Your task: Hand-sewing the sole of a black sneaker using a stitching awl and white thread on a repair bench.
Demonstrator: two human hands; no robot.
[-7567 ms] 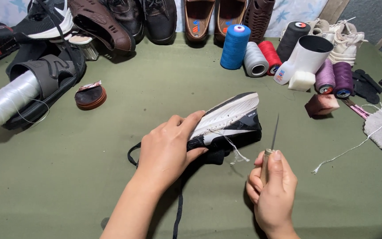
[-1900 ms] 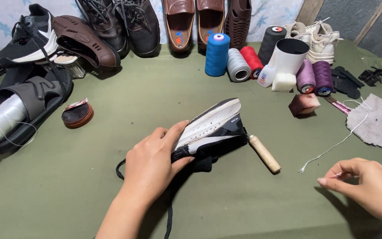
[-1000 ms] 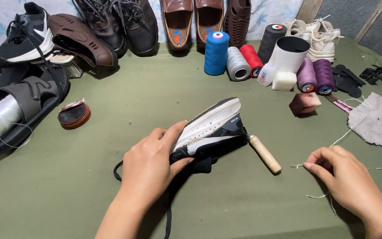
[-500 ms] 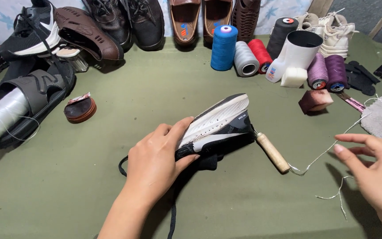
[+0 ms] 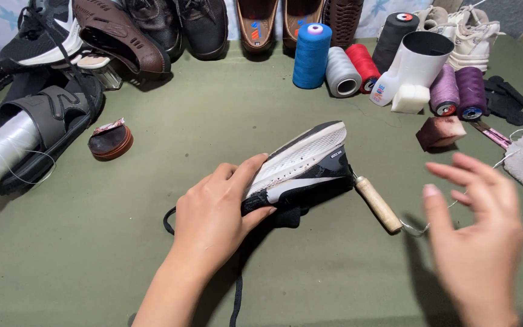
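Bottom of frame is just bare olive-green cloth [image 5: 62, 266], lots of free room there, with the right hand [image 5: 476, 242] hovering open at lower right, fingers spread. Mid-frame the left hand [image 5: 213, 218] grips a black-and-white sneaker [image 5: 301, 166] on its side, wooden-handled awl [image 5: 378, 203] touching its toe. Thread spools [image 5: 311, 54] and shoes [image 5: 122, 30] crowd the top edge.

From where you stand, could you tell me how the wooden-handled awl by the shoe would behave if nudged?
The awl has a round handle lying flat on the cloth, so it would likely roll. It looks light for its size. Thread at its end might drag along. Its tip seems tucked against the shoe, which could stop it.
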